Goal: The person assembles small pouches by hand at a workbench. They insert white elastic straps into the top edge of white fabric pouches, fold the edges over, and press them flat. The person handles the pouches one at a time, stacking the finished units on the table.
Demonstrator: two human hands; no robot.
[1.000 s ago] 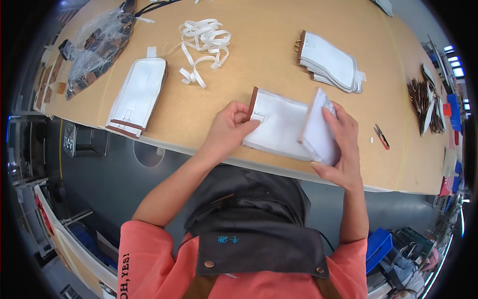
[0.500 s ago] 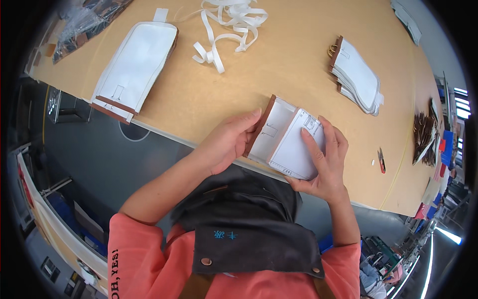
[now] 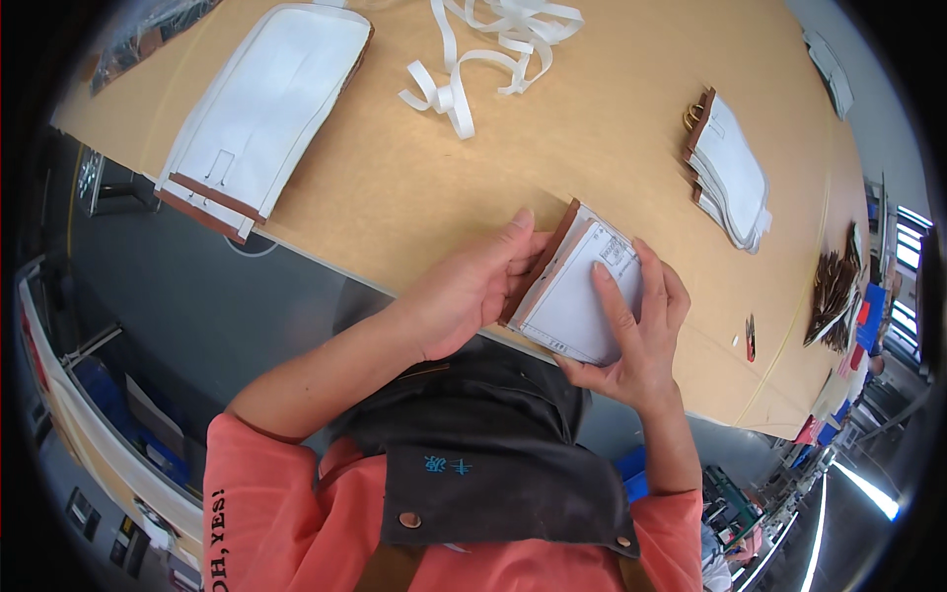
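At the near table (image 3: 395, 187) edge, left hand (image 3: 464, 296) grips the brown-trimmed end of a white folded pouch (image 3: 577, 296), fingers curled closed on it, while right hand (image 3: 636, 335) lies with fingers extended flat across its right side.

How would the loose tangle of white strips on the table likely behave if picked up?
The white strips lie in curling loops, so they are probably floppy and light. Lifted at one point, they would likely dangle and snag together, not come up as one stiff piece.
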